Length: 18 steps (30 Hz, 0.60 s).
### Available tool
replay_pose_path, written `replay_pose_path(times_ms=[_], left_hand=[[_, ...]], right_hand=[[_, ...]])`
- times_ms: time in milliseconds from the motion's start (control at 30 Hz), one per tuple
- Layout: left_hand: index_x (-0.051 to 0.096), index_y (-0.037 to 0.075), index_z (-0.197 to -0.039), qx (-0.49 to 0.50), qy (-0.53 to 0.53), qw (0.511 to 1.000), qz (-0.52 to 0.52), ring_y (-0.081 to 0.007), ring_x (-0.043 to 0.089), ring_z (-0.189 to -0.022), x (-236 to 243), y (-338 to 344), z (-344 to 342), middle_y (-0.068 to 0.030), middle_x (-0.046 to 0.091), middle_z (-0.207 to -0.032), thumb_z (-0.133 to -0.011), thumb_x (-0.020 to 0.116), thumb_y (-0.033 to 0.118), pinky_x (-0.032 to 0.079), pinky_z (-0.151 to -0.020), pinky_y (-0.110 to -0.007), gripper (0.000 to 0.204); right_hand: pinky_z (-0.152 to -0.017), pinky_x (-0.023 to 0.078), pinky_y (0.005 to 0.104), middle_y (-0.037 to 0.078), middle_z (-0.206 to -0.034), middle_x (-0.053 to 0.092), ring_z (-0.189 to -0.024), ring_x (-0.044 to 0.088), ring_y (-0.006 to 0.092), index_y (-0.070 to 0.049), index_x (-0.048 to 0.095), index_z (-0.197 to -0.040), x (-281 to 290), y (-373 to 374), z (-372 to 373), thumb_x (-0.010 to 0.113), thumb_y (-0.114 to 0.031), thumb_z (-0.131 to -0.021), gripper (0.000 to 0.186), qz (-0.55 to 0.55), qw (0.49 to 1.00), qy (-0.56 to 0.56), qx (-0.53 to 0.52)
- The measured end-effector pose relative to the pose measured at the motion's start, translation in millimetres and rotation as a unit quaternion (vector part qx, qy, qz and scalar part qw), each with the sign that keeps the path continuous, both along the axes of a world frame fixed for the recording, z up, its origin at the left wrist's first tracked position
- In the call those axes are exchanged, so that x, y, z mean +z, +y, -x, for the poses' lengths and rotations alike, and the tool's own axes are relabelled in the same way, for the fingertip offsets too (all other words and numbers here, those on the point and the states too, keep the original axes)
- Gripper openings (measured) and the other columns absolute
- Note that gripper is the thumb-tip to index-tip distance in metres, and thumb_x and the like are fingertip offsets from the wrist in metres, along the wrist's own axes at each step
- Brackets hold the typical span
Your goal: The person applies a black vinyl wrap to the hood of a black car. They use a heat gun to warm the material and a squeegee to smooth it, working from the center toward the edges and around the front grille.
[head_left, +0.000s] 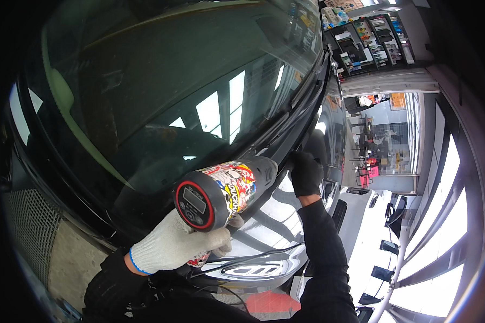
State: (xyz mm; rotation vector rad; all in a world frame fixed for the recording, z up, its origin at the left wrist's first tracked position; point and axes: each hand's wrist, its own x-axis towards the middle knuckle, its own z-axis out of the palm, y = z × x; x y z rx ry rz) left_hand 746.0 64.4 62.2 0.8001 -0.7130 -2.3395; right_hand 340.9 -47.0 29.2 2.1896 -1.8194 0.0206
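My left hand (167, 245), in a white knit glove with a blue cuff edge, is wrapped round the grip of a heat gun (237, 185). The gun is dark, covered in colourful stickers, and has a red-ringed display at its rear. Its nozzle points up and right, toward my right hand (307, 173). That hand wears a black glove, its fingers bent together at the base of a dark car's windshield (145, 97), by the hood edge. Whatever the fingertips hold is hidden. Just beyond them lies a wiper arm (277, 126) along the glass.
Below the gun, the glossy hood (264, 226) mirrors bright lights, with a headlight (251, 271) at its front. A black cord (253, 254) crosses near it. A white car (369, 226) stands to the right. Shelves of bottles (369, 43) and a glazed opening (385, 132) are farther off.
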Motion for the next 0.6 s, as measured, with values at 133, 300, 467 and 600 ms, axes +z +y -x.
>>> replay_pose_path(times_ms=[133,300,467,600], left_hand=[[0.070,-0.007,-0.120,-0.017,-0.022,0.999,0.020,-0.0151,0.076,-0.084,-6,0,3,-0.0114,0.076,-0.110,-0.082,0.075,-0.005,0.065,-0.078,-0.030,0.038],[0.071,-0.006,-0.116,-0.038,-0.046,0.998,0.007,-0.0141,0.076,-0.086,-5,0,4,-0.0089,0.077,-0.106,-0.081,0.078,-0.003,0.064,-0.080,-0.029,0.036],[0.071,-0.007,-0.119,-0.028,-0.021,0.999,0.032,-0.0138,0.077,-0.090,0,-1,1,-0.0088,0.078,-0.112,-0.088,0.073,-0.002,0.065,-0.084,-0.030,0.031],[0.071,-0.007,-0.121,-0.029,-0.018,0.998,0.059,-0.0142,0.078,-0.090,0,-2,-1,-0.0103,0.078,-0.115,-0.092,0.071,-0.001,0.065,-0.084,-0.030,0.029]], right_hand=[[-0.079,0.059,0.0462,0.008,-0.096,0.079,-0.089,0.076,0.0334,-0.017,0.081,-0.096,12,2,-5,0.063,-0.014,-0.091,0.019,-0.025,1.000,0.009,-0.007],[-0.076,0.058,0.0436,0.006,-0.094,0.078,-0.085,0.075,0.0317,-0.017,0.082,-0.094,26,4,-9,0.066,-0.014,-0.090,0.017,-0.039,0.997,-0.054,0.044],[-0.077,0.057,0.0410,0.014,-0.092,0.077,-0.086,0.074,0.0346,-0.009,0.080,-0.098,27,14,-11,0.077,-0.007,-0.089,0.009,-0.023,0.992,-0.115,0.037],[-0.077,0.057,0.0407,0.014,-0.092,0.077,-0.086,0.075,0.0344,-0.008,0.081,-0.100,32,23,-13,0.076,-0.006,-0.091,0.009,-0.031,0.997,-0.069,0.028]])
